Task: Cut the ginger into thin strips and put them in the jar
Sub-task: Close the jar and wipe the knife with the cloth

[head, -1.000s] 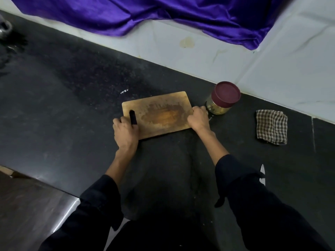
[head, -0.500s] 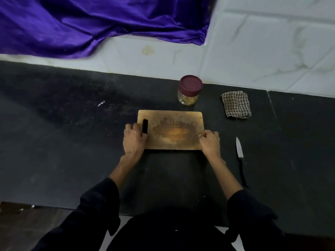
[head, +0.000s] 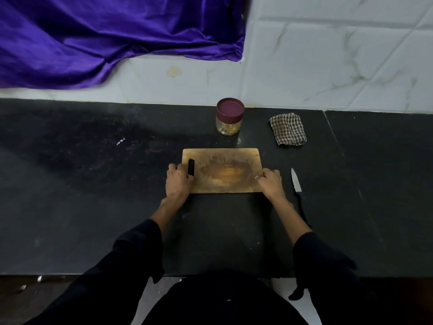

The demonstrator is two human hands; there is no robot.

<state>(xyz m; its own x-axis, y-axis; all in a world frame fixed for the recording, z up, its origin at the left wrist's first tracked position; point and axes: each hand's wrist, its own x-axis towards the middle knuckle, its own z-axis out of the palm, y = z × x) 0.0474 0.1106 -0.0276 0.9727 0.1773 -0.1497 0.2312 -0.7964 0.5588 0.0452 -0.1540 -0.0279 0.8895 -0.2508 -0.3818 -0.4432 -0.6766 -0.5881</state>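
My left hand [head: 178, 181] and right hand [head: 269, 181] each grasp an end of the cutting board [head: 225, 171] on the desk [head: 93, 195]; lidded jar [head: 229, 116] behind it, knife [head: 296, 184] right. No ginger visible.

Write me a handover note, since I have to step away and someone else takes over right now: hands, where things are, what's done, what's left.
Left hand grips the left end of the cutting board, by its dark slot. Right hand grips the right end.
The board lies flat on the black counter, with nothing on it but stains.
The knife lies on the counter right of the board, blade pointing away, untouched.
The jar stands behind the board with its maroon lid on; something yellowish is inside.
A checked cloth lies right of the jar.
No ginger is in view.
Done: board in place. Left: find ginger, cut strips, open jar, fill it.
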